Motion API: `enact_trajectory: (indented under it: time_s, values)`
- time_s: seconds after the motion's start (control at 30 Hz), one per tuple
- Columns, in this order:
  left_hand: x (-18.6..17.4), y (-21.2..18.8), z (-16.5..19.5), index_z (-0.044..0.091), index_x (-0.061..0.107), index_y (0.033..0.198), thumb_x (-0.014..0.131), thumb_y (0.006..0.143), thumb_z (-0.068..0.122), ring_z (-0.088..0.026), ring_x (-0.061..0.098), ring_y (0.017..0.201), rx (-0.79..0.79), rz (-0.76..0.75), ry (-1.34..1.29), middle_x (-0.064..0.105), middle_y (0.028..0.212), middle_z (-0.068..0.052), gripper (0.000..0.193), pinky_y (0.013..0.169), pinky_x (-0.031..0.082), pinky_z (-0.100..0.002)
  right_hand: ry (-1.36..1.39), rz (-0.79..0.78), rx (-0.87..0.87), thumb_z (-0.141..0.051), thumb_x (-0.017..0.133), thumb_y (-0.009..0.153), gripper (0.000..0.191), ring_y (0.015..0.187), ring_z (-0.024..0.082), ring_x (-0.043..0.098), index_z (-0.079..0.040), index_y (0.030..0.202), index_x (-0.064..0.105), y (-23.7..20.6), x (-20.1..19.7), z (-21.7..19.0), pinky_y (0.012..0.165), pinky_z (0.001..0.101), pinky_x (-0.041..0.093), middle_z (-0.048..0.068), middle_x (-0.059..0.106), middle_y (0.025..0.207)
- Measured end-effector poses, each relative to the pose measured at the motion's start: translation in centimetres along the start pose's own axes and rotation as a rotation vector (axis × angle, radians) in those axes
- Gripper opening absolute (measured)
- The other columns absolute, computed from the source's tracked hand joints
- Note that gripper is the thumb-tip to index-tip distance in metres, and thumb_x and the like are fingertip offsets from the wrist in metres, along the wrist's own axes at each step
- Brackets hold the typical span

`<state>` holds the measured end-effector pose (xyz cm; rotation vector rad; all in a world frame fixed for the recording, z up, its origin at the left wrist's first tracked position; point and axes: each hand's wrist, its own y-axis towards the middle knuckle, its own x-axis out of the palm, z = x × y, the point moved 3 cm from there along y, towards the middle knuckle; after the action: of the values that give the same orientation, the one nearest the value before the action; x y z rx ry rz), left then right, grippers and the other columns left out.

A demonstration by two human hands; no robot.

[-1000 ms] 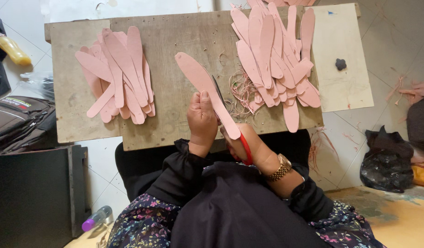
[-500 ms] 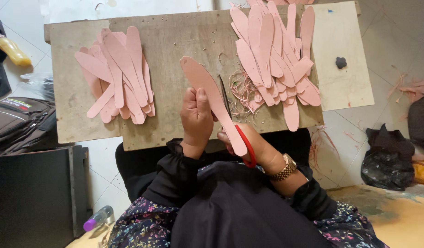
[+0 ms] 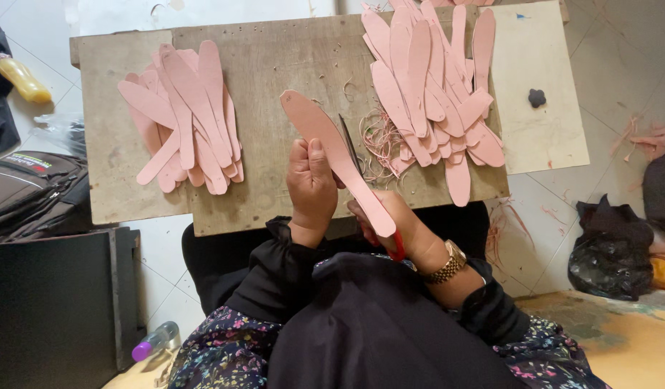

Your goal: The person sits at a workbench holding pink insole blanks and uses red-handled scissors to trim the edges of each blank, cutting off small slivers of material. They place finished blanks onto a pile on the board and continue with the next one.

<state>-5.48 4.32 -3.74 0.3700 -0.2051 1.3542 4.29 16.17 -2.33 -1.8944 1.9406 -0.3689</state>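
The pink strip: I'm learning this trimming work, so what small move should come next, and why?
Probably close the scissors a little further along the pink strip. The left hand pinches the strip upright, the right hand works the red handles, and the blades lie against its right edge, above thin trimmings.

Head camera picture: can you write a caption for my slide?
Left hand holds a long pink cut-out while the right hand works red-handled scissors along it, between two pink piles.

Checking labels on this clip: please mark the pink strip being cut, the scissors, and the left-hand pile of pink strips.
pink strip (image 3: 325,140), head view, on its wide upper half.
scissors (image 3: 349,144), head view, on the dark blade beside the strip.
left pile of pink strips (image 3: 184,115), head view, middle of the stack.
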Motion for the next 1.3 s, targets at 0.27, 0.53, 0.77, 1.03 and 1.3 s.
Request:
enact_trajectory:
  time_s: [0.27,0.53,0.77,1.03,1.3]
  values:
    - [-0.1,0.1,-0.7,0.01,0.047,0.096,0.045,0.113,0.024,-0.005,0.052,0.054,-0.021,0.012,-0.014,0.056,0.073,0.001,0.023,0.049,0.045,-0.022,0.011,0.037,0.045,-0.025,0.061,0.098,0.031,0.039,0.011,0.05,-0.003,0.075,0.059,0.2,0.1,0.4,0.036,0.0278,0.039,0.001,0.055,0.052]
    - [-0.4,0.1,-1.1,0.009,0.049,0.095,0.045,0.113,0.026,-0.006,0.054,0.051,-0.071,0.014,0.006,0.057,0.069,0.001,0.025,0.047,0.046,-0.022,0.072,0.041,0.107,-0.023,0.064,0.097,0.026,0.039,0.013,0.051,-0.002,0.081,0.061,0.8,0.0,1.7,0.036,0.0292,0.04,0.003,0.055,0.053]
    - [0.0,-0.4,-2.1,0.008,0.053,0.099,0.046,0.113,0.026,-0.005,0.052,0.052,-0.139,-0.082,-0.045,0.058,0.07,0.001,0.024,0.048,0.045,-0.021,0.134,-0.039,0.032,-0.021,0.066,0.096,0.02,0.046,0.012,0.056,-0.003,0.087,0.064,1.5,-1.1,1.9,0.041,0.0275,0.043,0.002,0.059,0.058]
    - [-0.2,-0.5,-2.6,0.008,0.053,0.1,0.045,0.112,0.027,-0.005,0.052,0.051,-0.155,-0.059,-0.058,0.058,0.069,0.001,0.025,0.047,0.045,-0.021,0.18,-0.035,-0.055,-0.024,0.063,0.1,0.027,0.048,0.007,0.055,-0.002,0.085,0.067,2.0,-1.5,3.6,0.042,0.0253,0.041,0.0,0.06,0.059]
    - [0.0,-0.5,-2.8,0.008,0.053,0.099,0.045,0.113,0.028,-0.005,0.052,0.052,-0.15,-0.054,-0.076,0.059,0.069,0.001,0.026,0.047,0.045,-0.021,-0.037,0.018,-0.207,-0.022,0.062,0.097,0.021,0.054,0.005,0.055,-0.004,0.088,0.067,2.5,-1.9,4.9,0.047,0.0254,0.045,-0.004,0.061,0.063]
